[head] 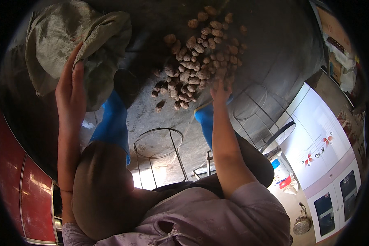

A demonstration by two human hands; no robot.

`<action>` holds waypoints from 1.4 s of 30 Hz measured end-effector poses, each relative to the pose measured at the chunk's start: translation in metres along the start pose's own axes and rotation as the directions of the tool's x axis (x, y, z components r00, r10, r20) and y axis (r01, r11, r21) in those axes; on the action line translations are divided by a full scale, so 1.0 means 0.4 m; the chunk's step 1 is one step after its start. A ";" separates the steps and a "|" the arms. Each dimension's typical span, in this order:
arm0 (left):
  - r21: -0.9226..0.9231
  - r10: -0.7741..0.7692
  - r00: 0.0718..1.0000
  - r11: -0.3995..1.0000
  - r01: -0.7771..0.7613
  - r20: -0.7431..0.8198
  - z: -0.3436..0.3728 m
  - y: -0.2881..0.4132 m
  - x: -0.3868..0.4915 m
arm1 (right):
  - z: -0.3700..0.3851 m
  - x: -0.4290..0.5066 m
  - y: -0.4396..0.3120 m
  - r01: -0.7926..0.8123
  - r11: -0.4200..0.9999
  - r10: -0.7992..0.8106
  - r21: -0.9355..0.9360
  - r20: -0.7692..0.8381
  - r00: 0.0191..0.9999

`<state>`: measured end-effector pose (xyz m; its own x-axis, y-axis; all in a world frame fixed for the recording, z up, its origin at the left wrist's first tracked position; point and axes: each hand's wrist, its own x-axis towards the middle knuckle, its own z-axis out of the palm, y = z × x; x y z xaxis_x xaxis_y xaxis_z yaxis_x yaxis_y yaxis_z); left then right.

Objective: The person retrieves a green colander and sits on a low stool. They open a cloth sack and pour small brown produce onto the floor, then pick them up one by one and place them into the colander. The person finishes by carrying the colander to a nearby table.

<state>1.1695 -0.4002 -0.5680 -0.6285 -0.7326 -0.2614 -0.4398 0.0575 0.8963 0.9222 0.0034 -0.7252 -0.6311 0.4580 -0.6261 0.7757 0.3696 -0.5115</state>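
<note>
My left hand (71, 84) holds the edge of a greenish-beige woven sack (60, 46), fingers laid along its folded rim. The sack's mouth sags toward me, and its contents are hidden. To the right, a loose heap of brown, ringed tubers that look like taro corms (193, 66) is spread on the dark floor. My right hand (221, 90) reaches into the heap's near right side, fingertips down among the tubers. Whether it grips one is hard to see, as that side is dim and hazy.
Blue boots (110, 118) cover my feet. Wire-frame stands (158, 143) are on the concrete floor (150, 118) near my legs. A white cabinet (313, 123) lies at right, a red panelled cabinet (33, 187) at lower left. Boxes and bags (341, 61) line the far right.
</note>
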 end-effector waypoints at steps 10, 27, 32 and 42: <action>0.044 0.000 1.000 0.999 0.000 0.016 0.012 0.003 0.002 | -0.020 -0.015 -0.004 -0.021 0.998 0.006 0.061 0.232 0.973; 0.122 -0.025 0.999 0.992 0.019 0.046 0.017 0.004 0.004 | 0.101 0.023 -0.046 0.034 0.872 0.033 -0.489 0.128 0.991; 0.134 -0.022 0.999 0.991 0.019 0.026 0.015 0.013 0.008 | 0.113 0.015 -0.031 0.101 0.737 -0.079 -0.668 0.064 0.995; 0.068 0.002 0.999 0.998 -0.005 0.033 0.003 0.012 0.008 | 0.016 -0.163 -0.085 -0.101 0.964 -0.049 0.247 0.534 0.844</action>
<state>1.1647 -0.4014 -0.5648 -0.6506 -0.7094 -0.2710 -0.4796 0.1072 0.8709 0.9370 -0.0443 -0.6710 -0.5719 -0.0635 -0.8179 0.8104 0.1107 -0.5753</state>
